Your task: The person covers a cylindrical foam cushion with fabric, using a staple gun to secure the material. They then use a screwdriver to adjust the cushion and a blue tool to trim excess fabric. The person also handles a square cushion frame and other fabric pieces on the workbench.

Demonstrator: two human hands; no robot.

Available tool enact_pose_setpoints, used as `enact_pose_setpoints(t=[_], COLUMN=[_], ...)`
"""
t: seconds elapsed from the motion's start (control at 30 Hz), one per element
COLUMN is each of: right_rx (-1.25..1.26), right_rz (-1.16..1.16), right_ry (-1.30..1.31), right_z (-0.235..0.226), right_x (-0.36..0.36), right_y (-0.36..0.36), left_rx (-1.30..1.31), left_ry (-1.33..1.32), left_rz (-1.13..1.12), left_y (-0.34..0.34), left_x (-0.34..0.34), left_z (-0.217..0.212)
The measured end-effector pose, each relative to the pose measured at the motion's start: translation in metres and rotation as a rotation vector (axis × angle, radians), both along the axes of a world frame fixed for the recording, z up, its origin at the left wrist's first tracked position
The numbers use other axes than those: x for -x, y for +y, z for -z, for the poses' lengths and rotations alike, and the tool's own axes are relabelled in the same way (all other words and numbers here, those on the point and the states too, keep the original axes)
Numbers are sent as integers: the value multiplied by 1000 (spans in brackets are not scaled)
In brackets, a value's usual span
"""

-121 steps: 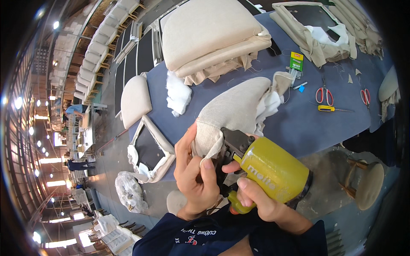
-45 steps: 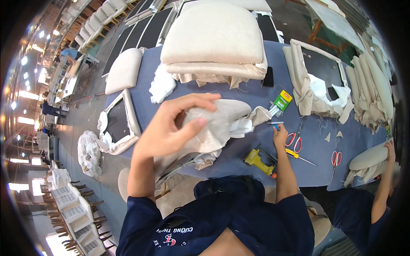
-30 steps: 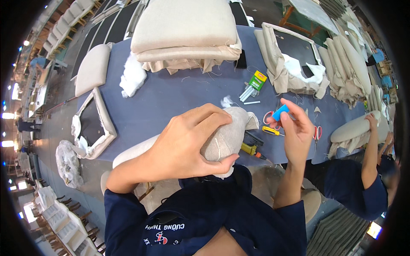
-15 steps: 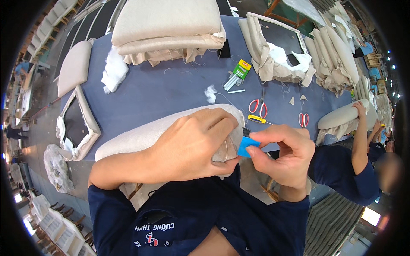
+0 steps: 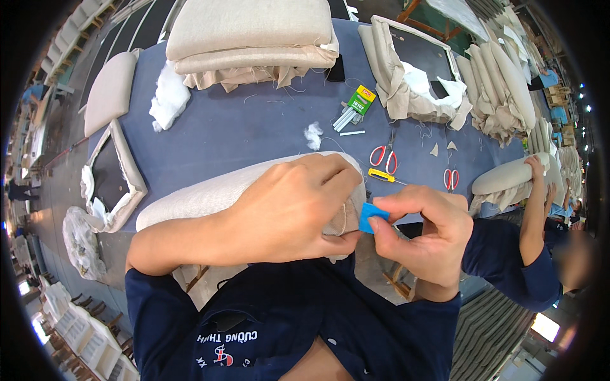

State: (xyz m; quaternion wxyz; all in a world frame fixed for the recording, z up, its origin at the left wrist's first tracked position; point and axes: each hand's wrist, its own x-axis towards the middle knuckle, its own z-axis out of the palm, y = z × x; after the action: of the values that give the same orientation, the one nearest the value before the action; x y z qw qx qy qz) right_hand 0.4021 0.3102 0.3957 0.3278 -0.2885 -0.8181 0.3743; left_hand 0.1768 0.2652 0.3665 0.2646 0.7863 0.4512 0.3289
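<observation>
A padded seat cushion point(image 5: 190, 198) in beige fabric lies on its edge at the table's near side, in front of me. My left hand point(image 5: 305, 203) is wrapped over its right end, fingers and thumb pressing the folded fabric there. Between thumb and forefinger, my right hand point(image 5: 424, 228) pinches a small flat blue square that looks like tailor's chalk point(image 5: 368, 219). The chalk is at the cushion's right end, close to my left fingertips; whether it touches the fabric I cannot tell.
Beyond the cushion on the blue-grey table point(image 5: 222, 133) lie red-handled scissors point(image 5: 384, 157), a yellow-handled screwdriver point(image 5: 383, 176) and a box of white chalk sticks point(image 5: 357, 105). Stacked cushions point(image 5: 251, 38) stand at the back. A co-worker point(image 5: 518, 247) handles another cushion point(image 5: 505, 176) at right.
The blue chalk and my right hand have shifted slightly right, and a dark bit seen beside the chalk earlier no longer shows. My left hand keeps its grip on the cushion.
</observation>
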Motion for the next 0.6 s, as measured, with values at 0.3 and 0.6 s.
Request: enact_pose_setpoints(t=[0.3, 0.6], right_rx=[166, 274], right_rz=[25, 15], right_ry=[-160, -254], right_z=[-19, -28], right_x=[-2, -1], right_y=[9, 18], left_rx=[8, 76], left_ry=[20, 47], left_rz=[1, 20], left_y=[9, 14], left_x=[-15, -20], left_z=[5, 3])
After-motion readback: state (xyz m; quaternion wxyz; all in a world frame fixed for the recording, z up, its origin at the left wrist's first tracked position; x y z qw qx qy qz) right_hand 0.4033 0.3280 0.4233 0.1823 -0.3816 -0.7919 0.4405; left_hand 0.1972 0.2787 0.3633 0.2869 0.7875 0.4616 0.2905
